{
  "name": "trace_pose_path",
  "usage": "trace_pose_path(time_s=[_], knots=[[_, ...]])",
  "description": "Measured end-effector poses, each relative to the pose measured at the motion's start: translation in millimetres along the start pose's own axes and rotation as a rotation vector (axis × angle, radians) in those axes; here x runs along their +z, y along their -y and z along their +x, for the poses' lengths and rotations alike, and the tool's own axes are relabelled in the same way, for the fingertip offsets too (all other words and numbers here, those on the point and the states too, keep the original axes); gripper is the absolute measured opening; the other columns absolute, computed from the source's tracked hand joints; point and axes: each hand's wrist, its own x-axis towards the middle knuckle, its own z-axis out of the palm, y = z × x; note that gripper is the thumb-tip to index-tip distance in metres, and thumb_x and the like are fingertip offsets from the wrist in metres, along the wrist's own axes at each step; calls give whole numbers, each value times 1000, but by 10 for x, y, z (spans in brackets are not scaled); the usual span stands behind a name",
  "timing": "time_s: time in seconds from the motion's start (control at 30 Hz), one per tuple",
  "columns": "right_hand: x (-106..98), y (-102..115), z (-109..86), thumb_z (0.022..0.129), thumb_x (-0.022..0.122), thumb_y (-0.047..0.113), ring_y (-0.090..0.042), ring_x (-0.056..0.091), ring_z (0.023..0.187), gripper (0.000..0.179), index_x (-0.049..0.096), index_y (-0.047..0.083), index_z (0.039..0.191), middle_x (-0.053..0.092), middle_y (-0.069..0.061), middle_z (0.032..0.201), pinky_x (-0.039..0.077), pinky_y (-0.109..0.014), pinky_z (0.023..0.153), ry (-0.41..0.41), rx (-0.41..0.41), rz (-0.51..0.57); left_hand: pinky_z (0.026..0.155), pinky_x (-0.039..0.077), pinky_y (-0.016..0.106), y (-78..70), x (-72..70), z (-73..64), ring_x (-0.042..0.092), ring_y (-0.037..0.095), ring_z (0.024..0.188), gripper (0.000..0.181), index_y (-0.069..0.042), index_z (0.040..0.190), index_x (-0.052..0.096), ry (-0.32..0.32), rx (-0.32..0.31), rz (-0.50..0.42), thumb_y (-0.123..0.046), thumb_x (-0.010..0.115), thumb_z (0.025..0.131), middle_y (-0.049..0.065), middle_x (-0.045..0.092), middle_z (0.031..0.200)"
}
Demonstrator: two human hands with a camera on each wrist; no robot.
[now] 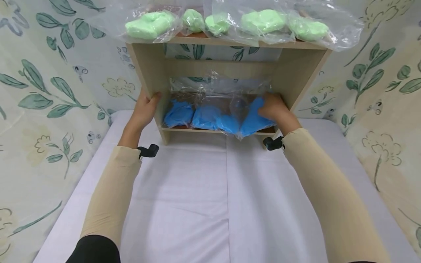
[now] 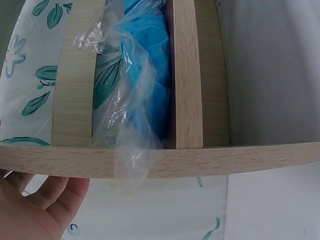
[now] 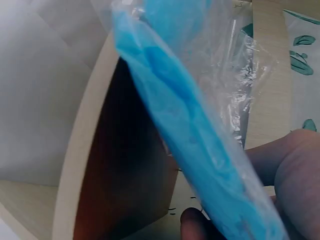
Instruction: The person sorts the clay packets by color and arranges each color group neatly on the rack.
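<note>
A pale wooden shelf unit [image 1: 230, 65] stands at the far end of the cloth-covered table. My left hand [image 1: 143, 109] grips its left side panel, thumb on the inner edge and fingers outside, as the left wrist view also shows. On the lower shelf, my right hand [image 1: 275, 109] pinches a clear plastic bag of blue stuff [image 3: 185, 125] near the right side. This bag leans at a slant, lifted off the dark shelf board [image 3: 125, 160] at one end. Several more bags of blue stuff [image 1: 206, 116] lie to its left in a row.
Several clear bags of light green stuff [image 1: 264, 21] lie along the unit's top and overhang its front edge. White cloth [image 1: 194, 190] covers the table before the unit. Leaf-patterned fabric [image 1: 42, 120] hangs on both sides and behind.
</note>
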Motion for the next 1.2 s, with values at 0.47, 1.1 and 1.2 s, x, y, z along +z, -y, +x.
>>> trace_pose_path(time_s=[0.47,1.1,1.2], knots=[[339,98,26,89,52,11,-49,14,147,62,37,-7,146,22,-34,157,16,-63,119,-137,-78,-196,119,29,60,-24,-4,-14,32,34,150,59,-23,157,16,-7,-24,27,-24,41,103,10,31,161],[904,-75,-86,104,34,29,-45,12,151,51,36,10,151,18,-22,164,12,-72,116,-142,-213,-56,119,29,60,-19,-8,-13,31,35,150,59,-23,157,16,-21,-20,27,-23,39,104,11,31,161],[922,-90,-87,103,35,29,-45,11,151,51,36,10,151,18,-21,164,11,-72,115,-151,-211,-43,119,28,59,-16,-4,-15,31,34,150,59,-24,157,16,-17,-20,17,-22,39,104,10,31,161]])
